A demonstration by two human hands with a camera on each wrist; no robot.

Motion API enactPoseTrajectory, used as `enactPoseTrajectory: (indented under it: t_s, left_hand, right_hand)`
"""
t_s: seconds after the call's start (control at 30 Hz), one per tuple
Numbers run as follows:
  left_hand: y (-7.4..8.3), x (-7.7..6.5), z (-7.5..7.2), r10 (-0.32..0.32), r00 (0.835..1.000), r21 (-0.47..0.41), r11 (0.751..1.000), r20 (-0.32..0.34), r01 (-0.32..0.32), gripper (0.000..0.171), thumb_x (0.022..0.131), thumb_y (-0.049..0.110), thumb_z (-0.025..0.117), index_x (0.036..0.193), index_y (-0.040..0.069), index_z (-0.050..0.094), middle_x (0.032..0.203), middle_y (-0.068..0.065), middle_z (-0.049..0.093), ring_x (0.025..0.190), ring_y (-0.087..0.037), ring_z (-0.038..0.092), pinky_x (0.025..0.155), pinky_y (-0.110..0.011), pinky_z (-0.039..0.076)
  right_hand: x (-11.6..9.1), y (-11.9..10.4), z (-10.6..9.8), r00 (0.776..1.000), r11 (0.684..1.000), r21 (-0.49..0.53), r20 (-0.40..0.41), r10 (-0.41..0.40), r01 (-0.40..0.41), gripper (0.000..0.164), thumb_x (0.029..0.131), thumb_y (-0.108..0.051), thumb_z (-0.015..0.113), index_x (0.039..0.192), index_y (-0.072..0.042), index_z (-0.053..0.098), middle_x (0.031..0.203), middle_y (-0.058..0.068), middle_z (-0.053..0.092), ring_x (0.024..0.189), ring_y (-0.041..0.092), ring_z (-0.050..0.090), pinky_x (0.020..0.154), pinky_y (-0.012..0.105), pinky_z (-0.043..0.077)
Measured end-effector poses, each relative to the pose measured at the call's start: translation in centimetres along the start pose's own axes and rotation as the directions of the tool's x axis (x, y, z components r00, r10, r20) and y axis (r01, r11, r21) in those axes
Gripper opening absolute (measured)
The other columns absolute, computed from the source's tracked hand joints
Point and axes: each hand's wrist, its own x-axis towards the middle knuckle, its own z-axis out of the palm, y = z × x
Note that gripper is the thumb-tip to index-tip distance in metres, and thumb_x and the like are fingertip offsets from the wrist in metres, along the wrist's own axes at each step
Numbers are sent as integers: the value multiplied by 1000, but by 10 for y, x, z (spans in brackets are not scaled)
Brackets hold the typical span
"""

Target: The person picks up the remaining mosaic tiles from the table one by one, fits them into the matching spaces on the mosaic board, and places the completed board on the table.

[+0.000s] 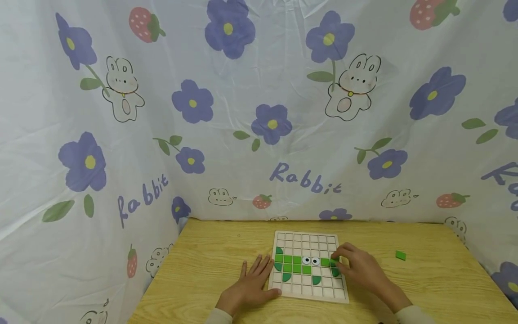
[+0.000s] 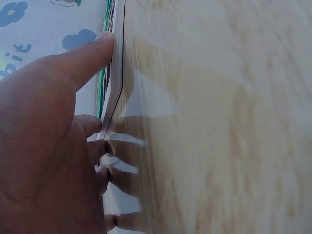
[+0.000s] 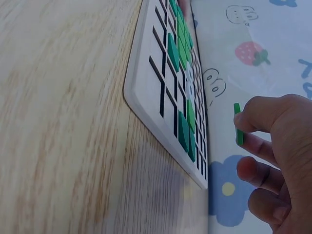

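A pale wooden grid board (image 1: pixel 301 291) lies on the table between both hands. Light green square tiles (image 1: pixel 288 267) fill several of its cells in rows, along with dark green quarter-round tiles (image 1: pixel 316 280) and two round eye tiles (image 1: pixel 310 261). My left hand (image 1: pixel 252 283) rests at the board's left edge with fingers spread, its thumb by the near left corner. Over the right side of the board, my right hand (image 1: pixel 360 267) pinches a thin green tile (image 3: pixel 239 124) between thumb and index finger. The right wrist view shows that tile held up edge-on.
One loose green tile (image 1: pixel 400 255) lies on the wooden table (image 1: pixel 437 279) to the right of the board. A white curtain (image 1: pixel 243 153) printed with flowers, rabbits and strawberries hangs behind the table and along its sides.
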Motion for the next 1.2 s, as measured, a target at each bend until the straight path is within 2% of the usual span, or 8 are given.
enactPoseTrajectory:
  t_s: [0.13,0.47,0.77,1.2]
  left_hand:
    - [-1,0,0,1,1000,-3,1000,1,-1,93,103,66,57,173,17,18,181,-7,13,168,-36,7,129,-74,2]
    - [-2,1,0,10,1000,-1,1000,-3,-10,94,103,66,57,173,18,18,181,-7,13,168,-36,8,128,-74,3]
    - [-3,1,0,20,1000,2,1000,-7,-20,94,103,67,55,173,18,18,181,-7,12,168,-36,8,128,-74,3]
    - [-3,0,1,12,1000,-9,1000,-7,-12,94,103,67,57,173,19,18,181,-7,13,168,-36,7,128,-74,2]
  right_hand:
    - [3,-4,3,1000,999,17,-10,-30,30,21,86,-8,86,101,-20,79,109,-6,72,81,13,71,62,21,52]
    - [9,-12,14,998,998,20,36,-54,53,18,88,-10,85,102,-20,79,112,-4,73,73,7,65,59,21,50]
    - [12,-19,24,995,999,37,94,-34,30,16,91,-14,84,101,-25,81,113,-7,73,83,11,71,65,25,55]
    - [9,-23,39,988,996,61,134,-74,67,13,92,-15,84,102,-23,81,111,-7,73,87,10,73,65,25,57]
